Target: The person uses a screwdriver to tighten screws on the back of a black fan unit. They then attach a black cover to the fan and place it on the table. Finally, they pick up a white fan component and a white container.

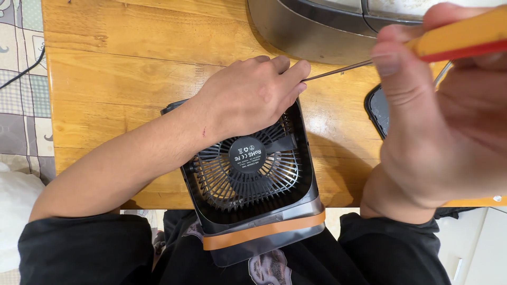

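Note:
A small black square fan (253, 179) lies grille-up at the near edge of a wooden table (132, 63), partly over my lap, with an orange band across its base. My left hand (253, 92) rests on the fan's far top corner, fingers curled over it. My right hand (422, 121), close to the camera, grips a screwdriver (459, 37) with an orange-yellow and red handle. Its thin metal shaft runs left, and the tip meets the fan's corner beside my left fingertips.
A large grey appliance (317, 26) with a curved body stands at the far side of the table. A dark flat object (377, 108) lies behind my right hand. A patterned floor and a black cable (24, 68) show at the left.

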